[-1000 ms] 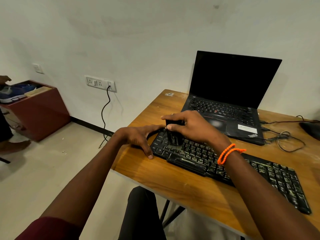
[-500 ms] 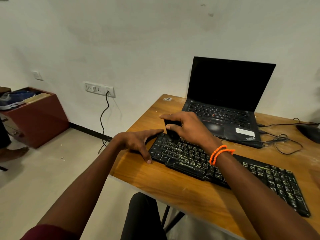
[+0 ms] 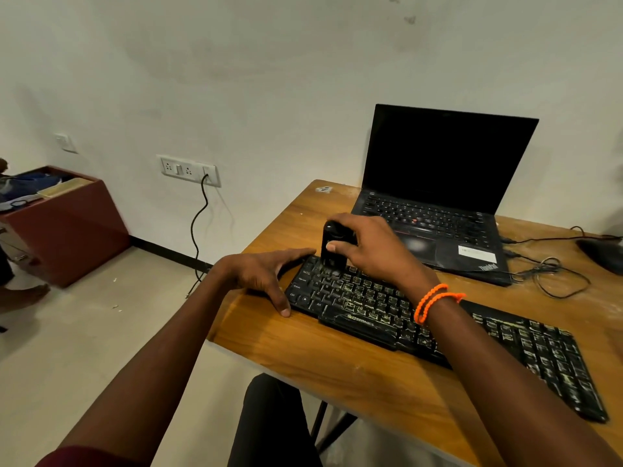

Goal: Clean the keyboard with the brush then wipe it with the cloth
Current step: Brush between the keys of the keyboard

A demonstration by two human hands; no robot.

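Observation:
A long black keyboard (image 3: pixel 505 345) with dusty, pale-smeared keys lies slantwise on the wooden table (image 3: pixel 337 365). My right hand (image 3: pixel 371 247) grips a black brush (image 3: pixel 332 246) and holds it upright, its lower end on the keys at the keyboard's far left corner. An orange beaded band circles that wrist. My left hand (image 3: pixel 266 274) rests flat on the table against the keyboard's left end, fingers spread, thumb along the top edge. No cloth is in view.
An open black laptop (image 3: pixel 438 183) stands behind the keyboard. Tangled cables (image 3: pixel 553 271) and a dark mouse (image 3: pixel 603 254) lie at the right. A red-brown cabinet (image 3: pixel 67 224) stands by the left wall, a person's bare foot (image 3: pixel 23 294) near it. A cord hangs from a wall socket (image 3: pixel 188 170).
The brush has gone from the keyboard's left keys toward its far left corner and now stands higher and more exposed in my right hand. My left hand has stayed at the keyboard's end.

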